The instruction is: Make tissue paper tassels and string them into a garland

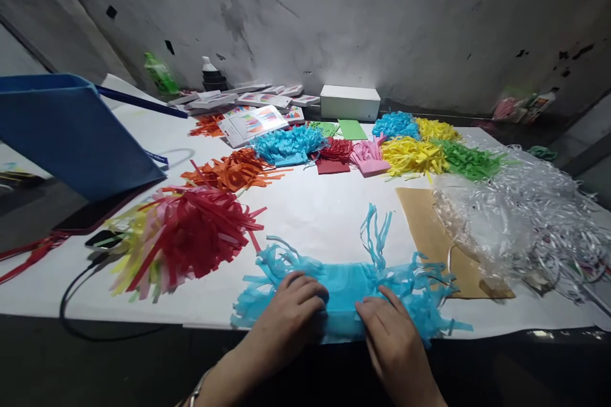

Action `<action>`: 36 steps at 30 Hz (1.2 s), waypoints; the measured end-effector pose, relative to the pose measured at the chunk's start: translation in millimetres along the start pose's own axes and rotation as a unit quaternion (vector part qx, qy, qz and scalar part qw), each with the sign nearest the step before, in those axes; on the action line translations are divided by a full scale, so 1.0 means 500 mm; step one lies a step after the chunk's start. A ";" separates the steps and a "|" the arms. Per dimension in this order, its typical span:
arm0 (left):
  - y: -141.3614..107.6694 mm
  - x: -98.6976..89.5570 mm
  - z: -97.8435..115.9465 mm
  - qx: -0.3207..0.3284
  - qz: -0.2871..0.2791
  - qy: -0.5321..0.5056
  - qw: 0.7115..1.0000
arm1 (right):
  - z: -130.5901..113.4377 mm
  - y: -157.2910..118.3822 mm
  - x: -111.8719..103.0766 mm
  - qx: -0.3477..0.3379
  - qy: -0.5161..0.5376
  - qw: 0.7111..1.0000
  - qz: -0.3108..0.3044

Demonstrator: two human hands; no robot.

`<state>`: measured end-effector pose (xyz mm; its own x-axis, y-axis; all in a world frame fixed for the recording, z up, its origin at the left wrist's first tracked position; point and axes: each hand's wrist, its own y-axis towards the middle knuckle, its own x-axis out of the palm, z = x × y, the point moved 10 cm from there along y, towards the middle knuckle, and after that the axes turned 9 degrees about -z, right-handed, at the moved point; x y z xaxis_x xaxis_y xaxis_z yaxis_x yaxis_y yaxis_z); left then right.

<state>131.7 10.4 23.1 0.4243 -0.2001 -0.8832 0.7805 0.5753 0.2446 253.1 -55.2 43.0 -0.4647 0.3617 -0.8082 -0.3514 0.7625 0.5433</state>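
Note:
Blue fringed tissue paper (346, 283) lies spread at the table's front edge, with cut strips fanning out at both ends and a plain band in the middle. My left hand (296, 305) is curled over the band's left part, fingers bent onto the paper. At the band's right part, my right hand (389, 324) pinches the near edge between thumb and fingers. A fold runs across the band between the two hands. The undersides of my fingers are hidden. To the left sits a bunch of red, pink and yellow paper strips (191, 235).
Coloured fringe bundles, such as the orange strips (233, 168) and yellow strips (415, 156), line the back. A white box (350, 102) stands behind them. On the right are brown cardboard (424, 222) and silvery shredded strips (548, 203); on the left, a blue bag (71, 133) and a phone (105, 240).

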 end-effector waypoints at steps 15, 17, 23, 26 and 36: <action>0.026 0.020 0.035 -0.035 -0.008 -0.002 0.999 | 0.026 -0.001 -0.007 0.028 0.067 0.997 -0.004; 0.025 0.026 -0.001 -0.077 -0.010 -0.010 0.997 | 0.047 0.001 -0.004 0.069 0.067 0.995 -0.003; 0.025 0.011 -0.059 -0.237 -0.058 0.054 0.968 | 0.109 0.043 0.072 0.181 0.008 0.977 -0.111; 0.036 0.011 -0.065 -0.278 -0.090 0.087 0.952 | 0.125 0.069 0.100 0.191 -0.031 0.968 -0.160; 0.067 0.013 -0.077 -0.263 -0.136 0.141 0.945 | 0.046 0.085 0.003 0.023 -0.094 0.995 -0.017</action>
<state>143.0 59.0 10.5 0.0445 -0.2205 -0.9744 0.4753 0.8625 -0.1735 256.2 -10.0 59.8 -0.2914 0.4269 -0.8561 -0.3242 0.7979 0.5082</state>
